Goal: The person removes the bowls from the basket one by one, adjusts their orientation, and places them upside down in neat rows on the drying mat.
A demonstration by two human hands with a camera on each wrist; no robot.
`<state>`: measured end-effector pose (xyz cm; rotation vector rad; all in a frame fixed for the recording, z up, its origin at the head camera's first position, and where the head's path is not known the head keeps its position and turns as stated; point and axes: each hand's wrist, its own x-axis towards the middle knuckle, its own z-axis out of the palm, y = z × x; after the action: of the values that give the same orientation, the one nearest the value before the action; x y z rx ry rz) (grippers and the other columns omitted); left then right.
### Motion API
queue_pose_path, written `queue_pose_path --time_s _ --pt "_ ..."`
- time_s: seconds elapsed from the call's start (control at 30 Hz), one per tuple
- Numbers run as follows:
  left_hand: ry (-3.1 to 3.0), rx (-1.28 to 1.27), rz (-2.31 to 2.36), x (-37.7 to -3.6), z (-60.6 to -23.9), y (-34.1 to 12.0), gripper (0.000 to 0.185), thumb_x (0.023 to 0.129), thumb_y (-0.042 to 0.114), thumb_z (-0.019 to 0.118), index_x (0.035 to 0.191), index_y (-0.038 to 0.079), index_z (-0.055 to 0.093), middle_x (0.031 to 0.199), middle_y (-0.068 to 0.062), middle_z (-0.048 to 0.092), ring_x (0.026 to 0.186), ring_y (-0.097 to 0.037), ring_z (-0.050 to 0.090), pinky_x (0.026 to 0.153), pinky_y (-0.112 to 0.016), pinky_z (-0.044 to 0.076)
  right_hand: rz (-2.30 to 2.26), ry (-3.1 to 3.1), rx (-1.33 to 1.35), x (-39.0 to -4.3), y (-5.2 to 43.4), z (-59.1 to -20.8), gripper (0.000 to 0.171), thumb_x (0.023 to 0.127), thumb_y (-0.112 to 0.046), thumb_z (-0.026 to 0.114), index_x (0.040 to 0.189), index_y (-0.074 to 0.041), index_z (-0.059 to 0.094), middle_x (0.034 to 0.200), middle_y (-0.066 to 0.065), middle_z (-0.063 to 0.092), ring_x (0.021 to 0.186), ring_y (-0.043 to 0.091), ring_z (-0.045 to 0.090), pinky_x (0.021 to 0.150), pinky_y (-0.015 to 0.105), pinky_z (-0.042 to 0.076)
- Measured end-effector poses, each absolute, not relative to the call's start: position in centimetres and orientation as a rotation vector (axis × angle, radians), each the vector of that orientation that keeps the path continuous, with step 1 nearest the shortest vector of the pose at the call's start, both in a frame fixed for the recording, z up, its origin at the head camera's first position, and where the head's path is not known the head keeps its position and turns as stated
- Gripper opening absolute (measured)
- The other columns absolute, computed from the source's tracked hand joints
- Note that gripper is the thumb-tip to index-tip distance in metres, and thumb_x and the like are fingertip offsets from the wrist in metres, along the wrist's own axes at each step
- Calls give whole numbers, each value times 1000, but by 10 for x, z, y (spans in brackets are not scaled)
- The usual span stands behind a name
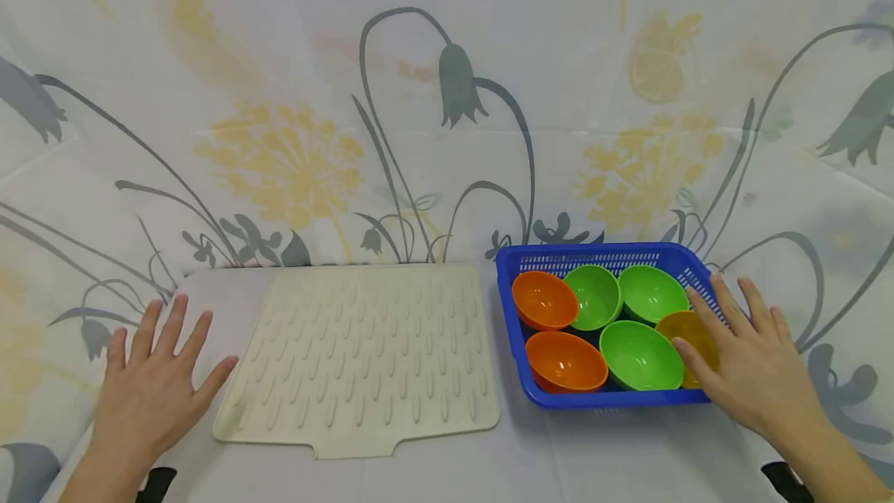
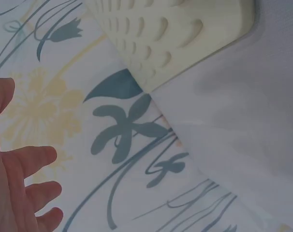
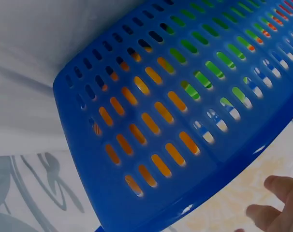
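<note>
My left hand [image 1: 150,383] is spread with straight fingers, left of a cream ridged mat [image 1: 363,355] that has a tab at its front edge. Nothing is in that hand; in the left wrist view its fingers [image 2: 35,162] show at the left edge. A blue slotted basket [image 1: 573,402] holds orange bowls [image 1: 545,300], several green bowls [image 1: 641,355] and a yellow bowl [image 1: 687,332]. Over the basket's right end, my right hand [image 1: 757,359] is spread, overlapping the rim and partly hiding the yellow bowl. It grips nothing.
White cloth with grey flowers and yellow blooms [image 1: 286,161] covers the surface and rises behind as a backdrop. The mat lies to the left of the basket, with a narrow strip of cloth between them. A dark strap [image 1: 157,483] shows by the left wrist.
</note>
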<state>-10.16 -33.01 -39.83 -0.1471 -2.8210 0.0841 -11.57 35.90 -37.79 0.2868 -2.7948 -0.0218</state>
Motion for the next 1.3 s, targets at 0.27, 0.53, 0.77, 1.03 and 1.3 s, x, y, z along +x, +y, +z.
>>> queue_pose_path --time_s 0.27,0.53,0.77,1.03,1.3 --pt "-2822 -189 -106 -111 -400 -335 63 96 46 60 136 -2 53 145 -30 43 129 -51 37 104 -68 27 213 -2808 279 -119 359 -377 68 102 -38 53 156 -4 29 155 33 24 142 55 15 113 66 6" --pt "-2932 -58 -489 -131 -416 -348 58 100 40 58 138 -3 51 124 -34 58 103 -50 60 74 -62 47 636 -2929 211 -128 347 -357 64 104 -36 51 156 -5 30 141 38 42 115 63 47 85 78 38" --pt "-2958 61 -691 -148 -432 -350 55 101 36 56 137 -6 48 119 -29 64 100 -45 66 70 -49 52 1038 -3000 224 -134 341 -342 61 106 -40 44 157 -8 30 150 25 43 130 53 42 99 67 37" --pt "-3025 237 -1054 -162 -442 -350 62 101 32 57 140 -12 37 119 -36 58 90 -34 69 65 -34 58 1324 -2993 320 -154 328 -331 57 108 -39 39 153 -3 36 149 22 44 129 41 48 87 9 44" --pt "-3043 202 -1163 -171 -450 -347 67 89 20 74 137 -13 41 106 -25 62 78 -22 64 65 -32 56 1493 -3001 379 -180 311 -324 62 106 -44 41 151 -1 37 147 22 47 130 41 49 101 41 49"
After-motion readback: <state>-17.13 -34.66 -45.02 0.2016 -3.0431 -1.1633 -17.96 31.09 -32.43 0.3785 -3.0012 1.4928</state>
